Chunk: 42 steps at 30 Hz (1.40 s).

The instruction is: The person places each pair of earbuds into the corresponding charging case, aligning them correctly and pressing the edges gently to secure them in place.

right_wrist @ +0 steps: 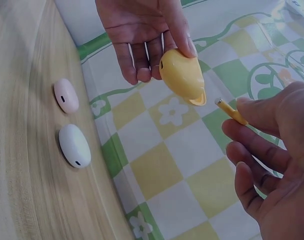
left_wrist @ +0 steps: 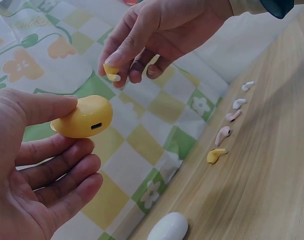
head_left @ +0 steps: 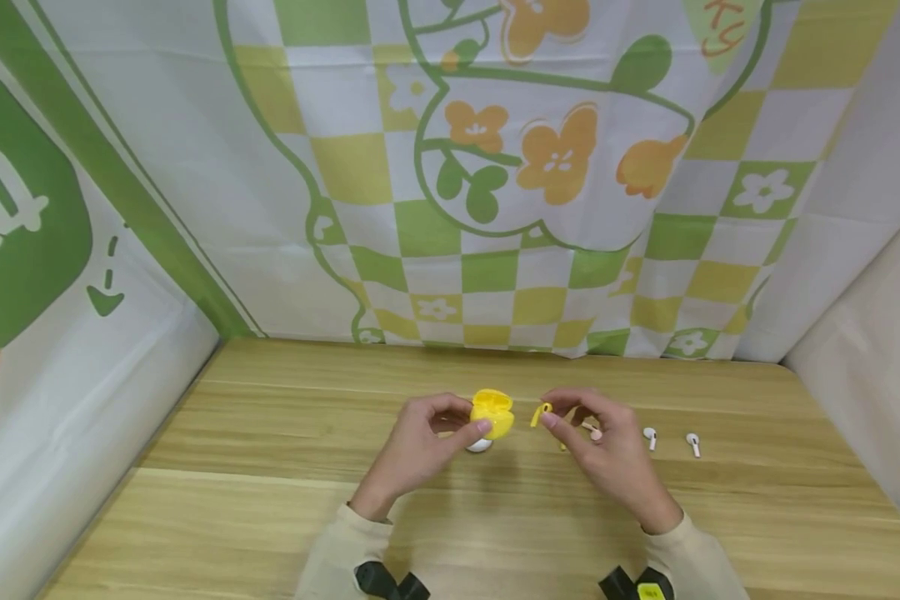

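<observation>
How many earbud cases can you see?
3: the yellow case is in the left hand; the white case and pink case lie near each other on the table. Others could be out of view.

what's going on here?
A person's left hand holds a yellow case, its lid open. The right hand pinches a yellow earbud between its fingers, near the case but apart from it. A second yellow earbud, two pink earbuds, two white earbuds, a white case and a pink case lie on the table.
</observation>
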Motion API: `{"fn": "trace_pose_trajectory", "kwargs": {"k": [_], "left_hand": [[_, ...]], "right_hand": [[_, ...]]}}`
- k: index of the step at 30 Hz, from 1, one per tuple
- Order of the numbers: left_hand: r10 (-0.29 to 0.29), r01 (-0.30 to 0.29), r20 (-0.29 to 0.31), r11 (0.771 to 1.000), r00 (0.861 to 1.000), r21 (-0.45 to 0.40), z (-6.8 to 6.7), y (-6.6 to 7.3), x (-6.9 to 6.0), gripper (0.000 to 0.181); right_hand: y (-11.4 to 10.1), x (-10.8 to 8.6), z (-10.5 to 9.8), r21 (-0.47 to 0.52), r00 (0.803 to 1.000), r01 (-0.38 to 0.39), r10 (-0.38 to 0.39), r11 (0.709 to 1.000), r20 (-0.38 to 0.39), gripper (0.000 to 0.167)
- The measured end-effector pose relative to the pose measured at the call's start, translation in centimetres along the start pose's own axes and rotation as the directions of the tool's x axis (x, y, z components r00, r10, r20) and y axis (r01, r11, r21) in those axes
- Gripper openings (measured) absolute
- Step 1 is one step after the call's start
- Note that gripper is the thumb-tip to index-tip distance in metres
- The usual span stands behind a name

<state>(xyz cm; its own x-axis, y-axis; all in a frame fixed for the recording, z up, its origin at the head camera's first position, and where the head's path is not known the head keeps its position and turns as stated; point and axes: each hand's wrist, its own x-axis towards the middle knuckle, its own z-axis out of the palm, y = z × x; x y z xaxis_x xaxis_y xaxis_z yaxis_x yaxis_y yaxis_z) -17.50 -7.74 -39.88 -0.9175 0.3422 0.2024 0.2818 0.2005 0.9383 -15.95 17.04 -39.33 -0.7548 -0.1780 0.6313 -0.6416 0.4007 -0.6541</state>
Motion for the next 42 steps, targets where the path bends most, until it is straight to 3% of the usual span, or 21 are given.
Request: {"fn": "trace_pose_trajectory", "kwargs": {"k": [42], "left_hand": [[-0.009, 0.008, 0.052, 0.999, 0.999, 0.032, 0.56, -0.01, -0.09, 0.024]], "right_hand": [[-0.41, -0.07, 0.39, -0.009, 0.999, 0.035, -0.035, 0.999, -0.012, 0.028]]}}
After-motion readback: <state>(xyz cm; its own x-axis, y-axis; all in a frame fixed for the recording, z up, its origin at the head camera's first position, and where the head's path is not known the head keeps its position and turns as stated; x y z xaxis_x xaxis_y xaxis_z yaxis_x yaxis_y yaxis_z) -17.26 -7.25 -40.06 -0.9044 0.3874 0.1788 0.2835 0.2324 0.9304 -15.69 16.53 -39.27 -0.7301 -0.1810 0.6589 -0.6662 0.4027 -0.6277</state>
